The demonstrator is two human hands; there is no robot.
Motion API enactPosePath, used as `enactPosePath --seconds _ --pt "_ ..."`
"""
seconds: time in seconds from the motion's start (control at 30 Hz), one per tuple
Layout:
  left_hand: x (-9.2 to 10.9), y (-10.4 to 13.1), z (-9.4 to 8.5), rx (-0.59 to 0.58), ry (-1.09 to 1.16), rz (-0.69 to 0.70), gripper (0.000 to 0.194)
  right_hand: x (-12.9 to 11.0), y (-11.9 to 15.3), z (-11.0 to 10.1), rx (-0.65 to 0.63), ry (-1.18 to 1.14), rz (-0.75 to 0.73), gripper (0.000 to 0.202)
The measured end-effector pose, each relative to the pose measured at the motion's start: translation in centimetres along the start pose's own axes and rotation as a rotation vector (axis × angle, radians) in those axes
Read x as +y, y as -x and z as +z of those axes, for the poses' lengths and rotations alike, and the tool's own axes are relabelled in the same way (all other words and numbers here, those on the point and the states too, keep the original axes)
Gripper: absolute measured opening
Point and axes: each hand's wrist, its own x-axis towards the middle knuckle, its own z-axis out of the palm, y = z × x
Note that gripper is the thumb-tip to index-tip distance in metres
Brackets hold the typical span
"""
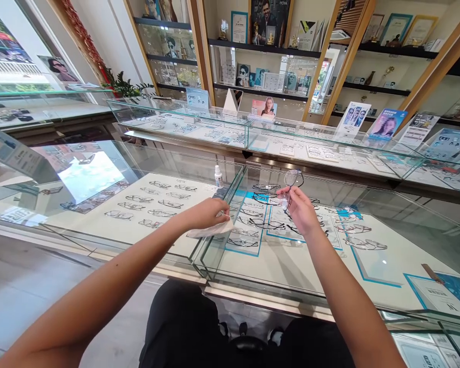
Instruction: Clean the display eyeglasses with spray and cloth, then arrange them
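My left hand is closed on a pale cloth, which hangs over the glass where two display cases meet. Its fingertips are partly hidden. In my right hand, raised above the right-hand case, a pair of eyeglasses with a thin dark frame is pinched between the fingers. One round lens stands up above the fingertips. A small white spray bottle stands upright on the glass beyond my left hand. Beneath both hands, rows of eyeglass frames lie inside the cases.
More glass cases with eyewear run along the far side, with advertising cards standing on them. Shelves line the back wall. A tilted mirror and a sign stand are at the left. My legs are close to the case's front edge.
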Motion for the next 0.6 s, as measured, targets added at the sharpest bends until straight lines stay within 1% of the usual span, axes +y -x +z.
enactPosePath --seconds 0.07,0.17,0.27,0.33,0.47,0.6 --pt "0.1 0.5 -1.4 0.037 0.097 -0.042 0.024 -0.1 0.1 0.1 0.001 -0.003 -0.002 0.026" --pt "0.7 0.9 -3.5 0.14 0.209 -0.066 0.036 -0.2 0.2 0.2 -0.004 -0.02 -0.004 0.026" --pt "1.8 0.4 -5.4 0.245 0.292 -0.05 0.044 -0.3 0.2 0.2 -0.002 -0.047 0.0 0.025" --pt "2.7 -0.3 -6.3 0.276 0.41 -0.038 0.048 -0.3 0.2 0.1 0.001 -0.058 -0.002 0.025" --pt "4.6 -2.0 -7.2 0.327 0.652 -0.02 0.055 -0.3 0.1 -0.1 -0.001 -0.044 -0.009 0.026" --pt "6.1 -3.9 -7.1 0.341 0.794 -0.05 0.058 -0.3 -0.1 -0.3 -0.004 -0.028 -0.016 0.026"
